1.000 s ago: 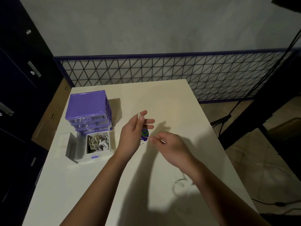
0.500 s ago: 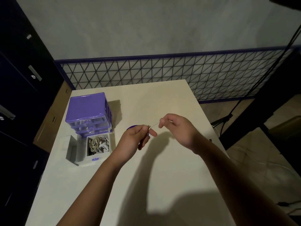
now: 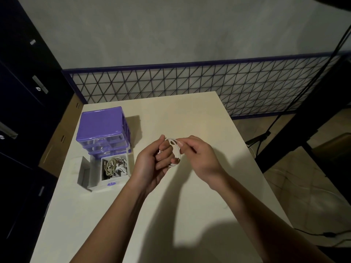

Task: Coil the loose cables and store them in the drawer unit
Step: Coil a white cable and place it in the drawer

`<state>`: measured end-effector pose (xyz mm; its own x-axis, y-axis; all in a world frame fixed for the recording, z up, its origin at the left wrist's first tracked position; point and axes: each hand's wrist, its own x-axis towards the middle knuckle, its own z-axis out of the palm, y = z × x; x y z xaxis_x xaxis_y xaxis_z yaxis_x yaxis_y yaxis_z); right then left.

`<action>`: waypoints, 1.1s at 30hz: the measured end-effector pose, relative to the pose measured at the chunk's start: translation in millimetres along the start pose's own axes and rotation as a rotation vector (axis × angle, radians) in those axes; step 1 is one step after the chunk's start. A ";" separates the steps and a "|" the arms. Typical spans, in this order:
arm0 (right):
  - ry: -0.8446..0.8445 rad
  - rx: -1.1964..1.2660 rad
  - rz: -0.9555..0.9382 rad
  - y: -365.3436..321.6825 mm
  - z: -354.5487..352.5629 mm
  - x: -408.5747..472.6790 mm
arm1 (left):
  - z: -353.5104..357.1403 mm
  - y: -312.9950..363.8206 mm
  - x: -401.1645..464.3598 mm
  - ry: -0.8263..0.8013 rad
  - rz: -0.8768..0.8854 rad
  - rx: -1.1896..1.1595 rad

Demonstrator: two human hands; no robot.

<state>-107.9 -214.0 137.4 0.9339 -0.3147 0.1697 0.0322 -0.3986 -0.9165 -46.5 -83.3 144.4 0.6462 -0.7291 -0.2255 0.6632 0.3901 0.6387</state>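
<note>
Above the middle of the cream table [image 3: 190,196], my left hand [image 3: 152,164] holds a small coil of thin white cable [image 3: 176,154] looped around its fingers. My right hand [image 3: 197,156] pinches the top of that coil between thumb and forefinger. The purple drawer unit [image 3: 102,128] stands at the table's left. Its bottom white drawer [image 3: 112,182] is pulled out and holds several coiled beige and white cables [image 3: 115,167].
A second small white drawer [image 3: 83,173] lies on the table left of the open one. A wire mesh panel [image 3: 190,86] runs behind the table. Dark cabinets [image 3: 22,92] stand at the left, and a black stand with cords [image 3: 266,133] is on the floor at the right.
Both hands have come together above the table's middle. The white cable that trailed on the table is now wound into a coil around my left fingers.
</note>
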 end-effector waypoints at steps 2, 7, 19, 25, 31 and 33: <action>-0.044 -0.030 0.009 -0.2 4.5 -3.4 | -2.7 -0.2 2.9 0.003 0.002 -0.027; -0.110 -0.177 0.051 1.6 4.2 -1.5 | -7.3 -0.6 7.3 -0.009 -0.022 0.003; -0.388 0.631 0.566 -7.9 -20.8 9.5 | -11.6 7.5 16.8 0.030 0.027 0.349; -0.418 0.649 0.517 -4.7 -22.8 8.9 | -4.8 3.9 20.6 0.049 -0.038 -0.050; -0.396 0.592 0.528 5.3 -22.6 1.9 | -8.7 6.6 17.6 0.076 -0.076 0.265; -0.379 0.569 0.525 8.7 -21.4 -1.8 | -11.3 5.9 15.3 0.083 -0.103 0.378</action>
<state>-116.9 -235.3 136.9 0.9304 0.0120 -0.3663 -0.3581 0.2421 -0.9017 -28.4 -85.7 136.4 0.6216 -0.7001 -0.3514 0.5507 0.0716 0.8316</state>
